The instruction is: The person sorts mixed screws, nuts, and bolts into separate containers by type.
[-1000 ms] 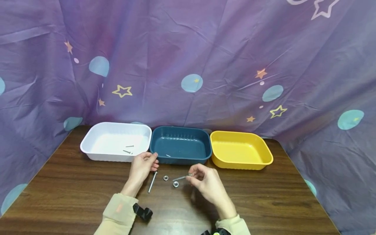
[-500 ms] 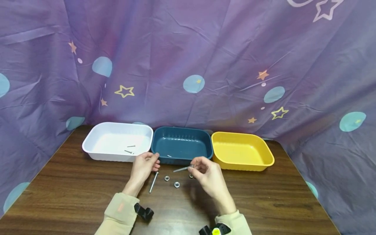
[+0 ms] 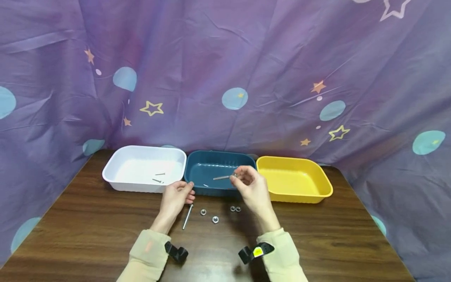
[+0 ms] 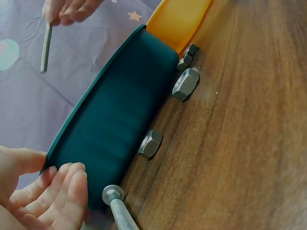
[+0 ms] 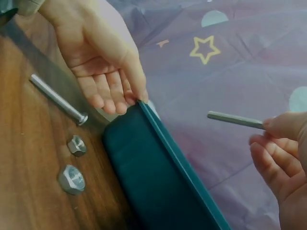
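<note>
My left hand [image 3: 176, 199] pinches the near left rim of the dark teal tray [image 3: 220, 192] between thumb and fingers. My right hand [image 3: 254, 188] pinches a slim silver bolt-like rod [image 3: 221, 178] by one end and holds it level above that tray. The fingers hide the end they pinch; the free end [image 5: 225, 117] points left. Below my left hand a long bolt [image 3: 188, 217] lies on the table. A smaller nut [image 3: 203, 212] and a bigger nut [image 3: 215, 219] lie right of it. Two more nuts [image 3: 233, 208] sit side by side below my right hand.
A white tray [image 3: 139, 188] with several small screws [image 3: 157, 180] stands left of the teal one, a yellow tray [image 3: 299, 198] right of it. A small light piece [image 3: 205, 185] lies inside the teal tray. A purple cloth [image 3: 197, 78] hangs behind the wooden table [image 3: 105, 235].
My right hand has lifted the rod from low over the table up above the teal tray, uncovering the pair of nuts. My left hand stays at the teal rim.
</note>
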Demonstrator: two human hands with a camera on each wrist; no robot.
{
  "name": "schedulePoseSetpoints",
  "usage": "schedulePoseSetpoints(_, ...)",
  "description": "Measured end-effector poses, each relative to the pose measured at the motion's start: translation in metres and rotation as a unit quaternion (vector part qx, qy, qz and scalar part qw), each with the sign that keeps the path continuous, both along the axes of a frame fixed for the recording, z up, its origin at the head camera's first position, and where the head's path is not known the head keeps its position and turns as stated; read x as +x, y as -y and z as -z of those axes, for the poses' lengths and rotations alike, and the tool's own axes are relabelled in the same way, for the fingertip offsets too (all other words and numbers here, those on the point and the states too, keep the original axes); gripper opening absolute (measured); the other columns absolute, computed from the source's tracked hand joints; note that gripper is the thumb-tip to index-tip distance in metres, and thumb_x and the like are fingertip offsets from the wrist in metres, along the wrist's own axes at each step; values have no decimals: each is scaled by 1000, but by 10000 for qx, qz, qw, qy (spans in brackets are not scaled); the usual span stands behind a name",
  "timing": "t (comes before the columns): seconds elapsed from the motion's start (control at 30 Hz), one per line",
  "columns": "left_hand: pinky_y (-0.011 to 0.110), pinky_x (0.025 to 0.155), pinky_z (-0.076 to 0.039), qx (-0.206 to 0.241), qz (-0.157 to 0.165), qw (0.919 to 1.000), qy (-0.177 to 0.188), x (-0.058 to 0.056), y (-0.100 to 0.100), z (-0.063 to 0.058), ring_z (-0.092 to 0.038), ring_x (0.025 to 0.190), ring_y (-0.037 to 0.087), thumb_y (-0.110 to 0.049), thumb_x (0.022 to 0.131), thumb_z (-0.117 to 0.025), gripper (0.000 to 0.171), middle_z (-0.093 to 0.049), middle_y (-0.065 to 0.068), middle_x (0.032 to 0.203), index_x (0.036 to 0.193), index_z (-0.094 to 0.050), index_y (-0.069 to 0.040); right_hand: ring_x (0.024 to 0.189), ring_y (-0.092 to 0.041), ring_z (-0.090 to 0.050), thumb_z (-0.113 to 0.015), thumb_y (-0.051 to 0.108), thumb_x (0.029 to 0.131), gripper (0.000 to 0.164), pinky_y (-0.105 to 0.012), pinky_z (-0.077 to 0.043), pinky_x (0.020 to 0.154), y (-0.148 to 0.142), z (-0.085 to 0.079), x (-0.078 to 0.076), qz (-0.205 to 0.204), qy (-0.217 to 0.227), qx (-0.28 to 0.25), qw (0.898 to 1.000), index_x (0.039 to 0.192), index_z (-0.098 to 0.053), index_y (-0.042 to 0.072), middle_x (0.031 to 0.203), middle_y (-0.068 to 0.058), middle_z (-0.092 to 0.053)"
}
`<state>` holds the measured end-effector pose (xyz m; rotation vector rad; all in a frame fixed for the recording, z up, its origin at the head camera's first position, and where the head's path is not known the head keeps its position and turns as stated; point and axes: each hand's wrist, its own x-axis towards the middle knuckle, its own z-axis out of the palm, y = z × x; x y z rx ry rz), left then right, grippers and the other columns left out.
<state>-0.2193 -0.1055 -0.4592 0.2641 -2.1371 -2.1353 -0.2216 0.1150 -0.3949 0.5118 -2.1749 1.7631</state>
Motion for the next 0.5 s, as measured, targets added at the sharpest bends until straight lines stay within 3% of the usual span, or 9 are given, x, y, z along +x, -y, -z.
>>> schedulePoseSetpoints(0.23,25,55,-54,20,11,10000,-7,0,0,0,-63,58,13,-11,96,-60,24,-67,26,84,100,-62,13,67,-14,-64,-71,-7,84,17,-24,-54,66,9,15,-37,-98,166,-392,9990,98,-61,-9,77,-17,-65)
schedulePoseSetpoints(0.5,27,55,-55,67,-10,10000,-65,-1,-1,2,-63,57,14,-10,96,-61,22,-67,24,81,96,-62,12,64,-13,-65,-73,-2,83,16,-22,-51,60,21,25,-70,190,294,483,9982,96,-64,-5,77,-11,-67)
